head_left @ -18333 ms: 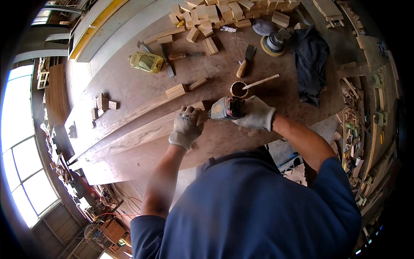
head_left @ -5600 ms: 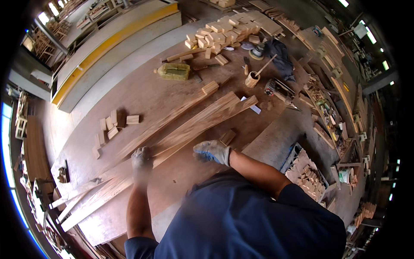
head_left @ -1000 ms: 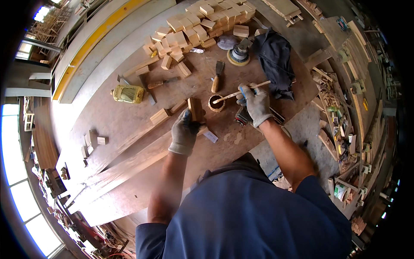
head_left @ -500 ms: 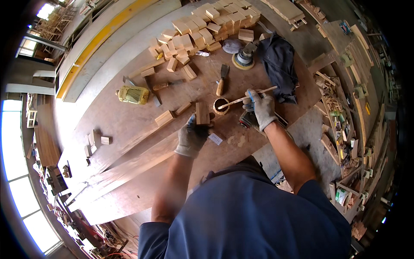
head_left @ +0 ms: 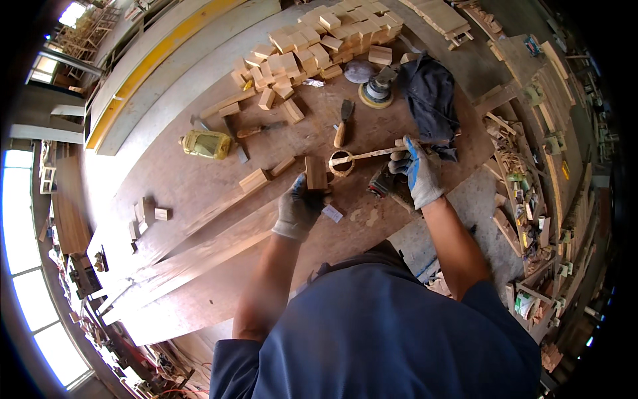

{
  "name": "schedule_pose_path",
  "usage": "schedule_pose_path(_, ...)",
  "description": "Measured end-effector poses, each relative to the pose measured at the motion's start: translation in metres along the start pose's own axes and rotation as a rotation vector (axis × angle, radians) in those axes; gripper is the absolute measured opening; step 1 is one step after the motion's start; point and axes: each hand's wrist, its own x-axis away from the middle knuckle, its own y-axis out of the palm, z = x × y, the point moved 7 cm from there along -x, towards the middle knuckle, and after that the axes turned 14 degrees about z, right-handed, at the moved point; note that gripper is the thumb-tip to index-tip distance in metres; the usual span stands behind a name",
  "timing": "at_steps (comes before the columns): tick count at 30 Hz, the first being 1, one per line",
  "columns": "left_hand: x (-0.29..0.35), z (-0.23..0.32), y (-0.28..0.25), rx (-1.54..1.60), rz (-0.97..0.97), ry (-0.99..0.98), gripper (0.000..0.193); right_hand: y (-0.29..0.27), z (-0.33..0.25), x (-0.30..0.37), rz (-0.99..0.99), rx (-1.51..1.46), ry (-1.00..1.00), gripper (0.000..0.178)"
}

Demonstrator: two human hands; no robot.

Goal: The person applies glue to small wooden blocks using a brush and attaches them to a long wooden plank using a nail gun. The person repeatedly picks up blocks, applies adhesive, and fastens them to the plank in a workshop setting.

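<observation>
My gloved left hand (head_left: 299,207) is closed round the lower part of a wooden block (head_left: 316,173), held upright over the table. In my gloved right hand (head_left: 419,171) is a thin wooden stick (head_left: 372,155). Its pale, coated tip lies over the rim of a small round pot (head_left: 341,163), close to the block's right side. What the pot contains is dark and hard to make out. Below my right hand, a dark power tool (head_left: 385,186) rests on the table, partly hidden by the glove.
Many wood blocks (head_left: 306,50) are piled at the far side of the table (head_left: 219,279). Nearer are a scraper (head_left: 342,124), a sander (head_left: 377,90), a dark cloth (head_left: 430,96), a yellow bottle (head_left: 207,144) and a hammer (head_left: 234,139). Long boards (head_left: 199,259) lie at left.
My right hand has drawn slightly right and turned, bringing the stick's tip up out of the pot to its rim. My left hand still holds the block, nearly in place.
</observation>
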Motion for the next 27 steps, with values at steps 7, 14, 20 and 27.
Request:
schedule_pose_path(7,0.0,-0.016,0.021,0.07,-0.139,-0.067,0.048,0.021,-0.012,0.039,-0.067,0.091,-0.11,0.026)
schedule_pose_path(14,0.011,-0.016,0.025,-0.013,-0.115,-0.018,0.052,0.027,-0.012,0.038,-0.088,0.029,-0.166,0.023)
schedule_pose_path(20,0.014,-0.012,0.024,0.043,-0.133,-0.051,0.049,0.033,-0.021,0.047,-0.115,0.072,-0.209,0.023)
schedule_pose_path(27,0.01,-0.01,0.019,0.096,-0.143,-0.029,0.043,0.038,-0.024,0.071,-0.245,0.22,-0.317,0.022)
